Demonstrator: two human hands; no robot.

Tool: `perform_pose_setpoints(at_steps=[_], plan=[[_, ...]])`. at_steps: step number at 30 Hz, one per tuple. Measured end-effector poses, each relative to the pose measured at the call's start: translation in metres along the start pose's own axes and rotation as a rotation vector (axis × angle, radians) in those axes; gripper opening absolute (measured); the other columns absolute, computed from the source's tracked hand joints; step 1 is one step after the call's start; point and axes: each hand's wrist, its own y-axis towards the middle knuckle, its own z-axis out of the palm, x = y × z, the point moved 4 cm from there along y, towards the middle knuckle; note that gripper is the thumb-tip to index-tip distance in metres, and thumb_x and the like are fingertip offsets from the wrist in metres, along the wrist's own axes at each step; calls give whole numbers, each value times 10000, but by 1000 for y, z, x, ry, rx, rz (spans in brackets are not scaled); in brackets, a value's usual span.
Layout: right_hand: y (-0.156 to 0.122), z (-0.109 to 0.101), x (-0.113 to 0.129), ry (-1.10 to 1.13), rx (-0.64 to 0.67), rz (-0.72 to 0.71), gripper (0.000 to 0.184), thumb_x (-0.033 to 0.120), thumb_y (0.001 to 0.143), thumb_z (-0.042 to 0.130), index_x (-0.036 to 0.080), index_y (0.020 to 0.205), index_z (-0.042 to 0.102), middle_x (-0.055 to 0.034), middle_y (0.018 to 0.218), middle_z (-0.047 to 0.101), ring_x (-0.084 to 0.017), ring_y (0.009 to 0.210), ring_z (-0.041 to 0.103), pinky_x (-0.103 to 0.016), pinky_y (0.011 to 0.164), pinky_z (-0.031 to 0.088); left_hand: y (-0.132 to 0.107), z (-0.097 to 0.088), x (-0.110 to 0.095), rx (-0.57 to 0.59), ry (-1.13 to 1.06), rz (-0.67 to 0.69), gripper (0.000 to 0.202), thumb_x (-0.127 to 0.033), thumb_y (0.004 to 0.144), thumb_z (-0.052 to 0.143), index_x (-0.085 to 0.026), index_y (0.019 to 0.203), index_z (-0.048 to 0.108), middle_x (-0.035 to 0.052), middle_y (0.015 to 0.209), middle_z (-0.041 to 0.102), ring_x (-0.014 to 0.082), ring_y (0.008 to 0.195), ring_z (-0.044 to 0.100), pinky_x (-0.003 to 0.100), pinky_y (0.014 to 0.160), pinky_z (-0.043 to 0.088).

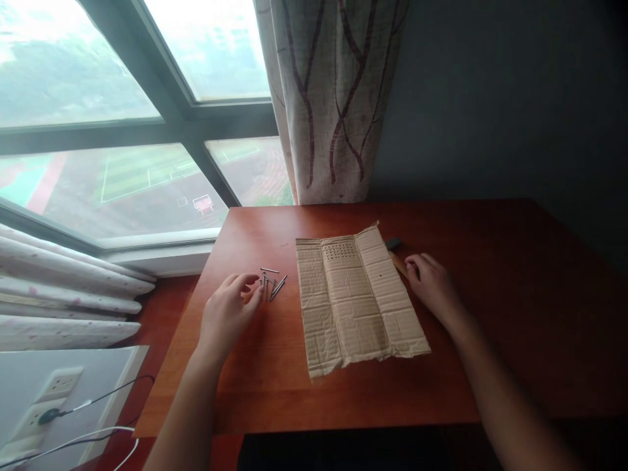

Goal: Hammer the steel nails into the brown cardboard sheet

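A creased piece of brown cardboard lies flat on the red-brown wooden table, with a grid of small holes near its far edge. Several metal nails lie loose to its left. My left hand hovers at the nails, fingers curled with thumb and fingertips close at one nail; whether it grips the nail is unclear. My right hand rests at the cardboard's right edge, fingers bent over the wooden handle of a hammer, whose dark head shows just beyond the cardboard.
A patterned curtain hangs behind the table's far edge. A large window fills the left. A white ledge with power sockets and cables sits at the lower left, beside the table's left edge.
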Motion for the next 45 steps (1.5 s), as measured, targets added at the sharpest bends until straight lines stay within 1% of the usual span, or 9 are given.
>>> perform_pose_setpoints(at_steps=[3,6,8,15,18,21,31,38,45], plan=[[3,5,3,-58,33,17,289,230,970,397,165,1007,676,-132,976,667,-248,835,620,-366,725,468,0,2,2,14,39,-25,288,-467,904,540,-227,972,685,40,953,719,211,801,687,302,677,466],[0,7,7,-110,80,18,267,298,969,453,159,1055,664,-136,1024,657,-256,833,619,-371,707,461,0,2,3,42,77,-40,283,-468,904,524,-227,934,669,34,888,710,220,799,667,300,659,425],[1,7,10,-129,101,18,253,300,970,464,159,1060,654,-137,1037,653,-255,843,620,-368,707,458,1,2,2,65,114,-42,278,-461,904,509,-227,907,660,37,877,705,225,793,658,300,648,405],[28,15,16,-183,111,90,219,268,974,475,161,1051,649,-134,1016,644,-254,882,619,-347,718,435,8,2,-3,200,229,-91,267,-455,892,488,-238,881,643,52,972,726,259,878,672,302,650,394],[39,20,13,-194,109,128,195,263,956,518,156,1048,653,-133,1027,655,-248,891,619,-333,728,423,11,2,-6,259,309,-144,252,-449,886,486,-241,864,625,52,1019,732,275,916,680,309,646,396],[41,25,8,-171,97,132,209,273,952,539,153,1077,656,-131,1050,667,-239,913,621,-318,751,420,14,1,-9,278,375,-172,227,-411,889,467,-247,880,624,52,1044,740,286,941,687,313,634,395],[39,28,2,-132,54,98,259,290,941,532,135,1096,670,-152,1067,674,-263,923,624,-335,758,426,18,2,-13,281,433,-175,296,-454,922,424,-240,868,622,80,1007,755,302,915,702,310,595,363],[38,31,-2,-132,39,83,267,296,940,535,132,1101,673,-153,1048,678,-268,932,632,-339,790,436,3,2,-19,220,319,-189,378,-608,912,487,-242,963,565,48,1031,722,264,911,687,305,618,389],[38,31,-3,-103,28,81,263,289,926,541,137,1085,685,-155,1038,682,-267,919,632,-340,781,443,-7,13,-26,136,372,-109,457,-624,896,536,-213,1097,546,110,1160,638,296,1012,659,331,658,446]])
